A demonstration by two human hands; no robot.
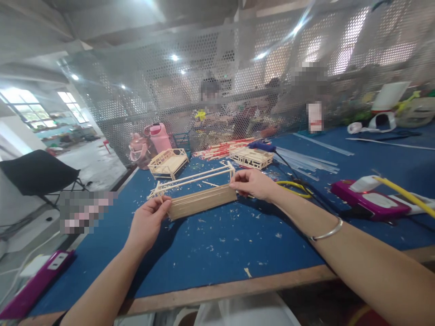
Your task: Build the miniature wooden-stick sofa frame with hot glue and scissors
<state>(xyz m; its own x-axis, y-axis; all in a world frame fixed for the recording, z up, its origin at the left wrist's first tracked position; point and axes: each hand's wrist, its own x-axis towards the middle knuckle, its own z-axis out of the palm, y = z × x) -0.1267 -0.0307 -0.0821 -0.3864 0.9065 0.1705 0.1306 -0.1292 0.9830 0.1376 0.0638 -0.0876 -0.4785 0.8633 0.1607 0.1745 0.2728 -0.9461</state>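
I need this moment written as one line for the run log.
left hand: holds left end of stick panel | right hand: holds its right end | panel: above blue table | behind: stick frame

Two hands, left [147, 222] and right [253, 183], held one bundle of wooden sticks [202, 201]. One open stick frame [193, 179] lay behind it. Two finished miniature stick beds [169, 163] [252, 157] stood farther back, beside two pink bottles [159, 136] [137, 149]. One bangle [328, 232] circled the right wrist.
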